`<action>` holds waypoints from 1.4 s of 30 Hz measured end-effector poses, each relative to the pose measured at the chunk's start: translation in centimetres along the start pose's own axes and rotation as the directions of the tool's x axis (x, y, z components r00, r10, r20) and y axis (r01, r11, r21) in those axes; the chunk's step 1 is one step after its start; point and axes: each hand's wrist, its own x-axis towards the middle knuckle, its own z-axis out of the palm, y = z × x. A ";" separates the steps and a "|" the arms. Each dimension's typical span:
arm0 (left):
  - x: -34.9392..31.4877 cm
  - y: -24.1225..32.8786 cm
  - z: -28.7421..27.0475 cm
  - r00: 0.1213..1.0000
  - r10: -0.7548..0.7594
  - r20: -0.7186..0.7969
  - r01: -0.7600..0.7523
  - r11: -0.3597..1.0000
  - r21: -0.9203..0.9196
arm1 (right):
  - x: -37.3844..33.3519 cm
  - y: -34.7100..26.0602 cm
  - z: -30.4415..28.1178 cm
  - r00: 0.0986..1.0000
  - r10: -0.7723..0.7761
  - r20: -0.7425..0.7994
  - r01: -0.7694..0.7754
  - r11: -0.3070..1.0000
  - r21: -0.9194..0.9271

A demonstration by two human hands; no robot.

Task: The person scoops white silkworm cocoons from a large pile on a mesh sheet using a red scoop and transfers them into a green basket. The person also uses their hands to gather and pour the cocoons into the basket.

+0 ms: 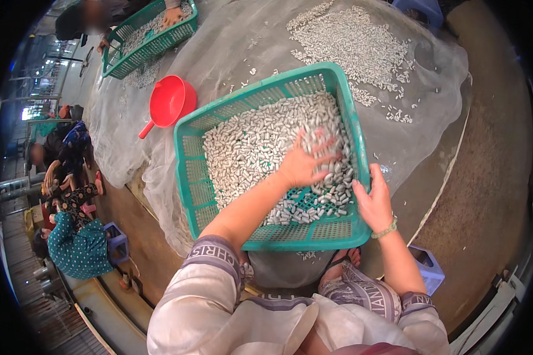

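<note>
Right in front of me is a green plastic basket [305, 242] with slotted walls, tilted a little. It holds a thick layer of small, capsule-shaped, whitish-grey pieces [254, 145]. Reaching over the near rim, my left hand [305, 165] has its fingers spread on the pieces at the right side, and both hand and pieces there are slightly blurred. Part of the basket's mesh floor shows just below that hand. My right hand [376, 201], with a beaded bracelet at the wrist, grips the basket's right rim, thumb on the inner side.
A red scoop [170, 102] lies on the pale mesh sheet [231, 47], left of the basket. More pieces [355, 44] are spread at the far right. Another person's hands touch a second green basket [151, 44]. People sit at left. A purple stool [427, 269] stands at right.
</note>
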 end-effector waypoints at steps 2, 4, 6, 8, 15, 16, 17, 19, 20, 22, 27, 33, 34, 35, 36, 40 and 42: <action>1.1 -3.3 0.0 0.980 -0.192 -0.050 0.196 0.976 0.097 | 0.3 0.9 -0.6 1.000 -0.013 -0.002 0.013 0.998 0.057; -0.8 -5.7 -1.3 0.958 -0.279 -0.066 0.278 0.960 -0.027 | 1.0 1.8 -1.2 1.000 -0.014 -0.011 0.015 0.995 0.100; -6.2 -7.5 -1.7 0.961 -0.273 -0.045 0.272 0.962 -0.033 | 1.4 1.5 -1.8 1.000 0.004 0.008 -0.005 0.995 0.102; -9.8 -7.4 -1.9 0.966 -0.257 0.015 0.257 0.966 -0.033 | 1.4 1.9 -1.8 1.000 -0.010 -0.006 0.010 0.998 0.062; -7.1 4.7 -1.7 0.998 -0.019 0.059 0.035 0.960 -0.277 | 1.0 0.5 -1.8 0.999 0.004 0.044 -0.005 1.000 0.018; -4.6 4.4 -0.9 1.000 0.014 0.001 -0.014 0.960 -0.280 | 1.0 -0.2 -1.9 0.999 -0.001 0.046 0.002 1.000 -0.010; -2.3 3.1 -0.4 0.999 0.003 -0.048 -0.012 0.983 -0.185 | 0.9 -1.2 -2.1 0.994 0.055 0.093 -0.048 0.996 -0.071; 0.3 -0.5 -0.4 0.987 -0.052 -0.154 0.040 0.996 -0.078 | 0.6 -1.3 -1.9 0.996 0.000 0.092 -0.003 1.000 0.029; 0.7 -2.4 -0.4 0.973 -0.104 -0.205 0.095 0.994 -0.052 | 0.5 -1.4 -1.8 0.995 -0.030 0.094 0.023 0.996 0.083; -1.8 -6.2 -0.7 0.963 -0.178 -0.205 0.168 0.984 -0.067 | 0.3 -1.8 -1.9 0.995 -0.027 0.093 0.020 0.997 0.079; -12.7 -6.8 -3.0 0.966 -0.256 0.028 0.255 0.966 0.029 | 0.5 -0.8 -2.4 0.999 0.004 0.054 -0.010 0.994 0.111; -9.1 4.3 -1.7 0.999 0.043 -0.006 -0.043 0.942 -0.332 | 0.6 -0.9 -2.2 0.998 0.019 0.059 -0.020 1.000 0.017; -6.5 4.6 -1.5 0.993 0.101 -0.057 -0.114 0.943 -0.311 | 0.6 -1.1 -2.3 0.998 0.011 0.067 -0.011 1.000 -0.007; -3.7 4.0 -1.1 0.995 0.068 -0.067 -0.082 0.971 -0.224 | 0.5 -1.4 -2.4 0.997 0.005 0.074 -0.003 1.000 -0.031; -1.4 2.5 -0.8 0.996 0.032 -0.081 -0.044 0.989 -0.140 | 0.3 -1.6 -2.6 0.996 0.002 0.084 0.003 0.998 -0.059; -2.8 -7.1 -0.9 0.951 -0.200 -0.237 0.201 0.979 -0.023 | 0.2 -2.5 -2.3 0.996 -0.042 0.084 0.040 0.999 0.025; -8.1 -8.7 -1.7 0.965 -0.230 -0.124 0.237 0.971 0.045 | 0.2 -2.2 -3.0 0.997 0.028 0.076 -0.035 0.995 0.088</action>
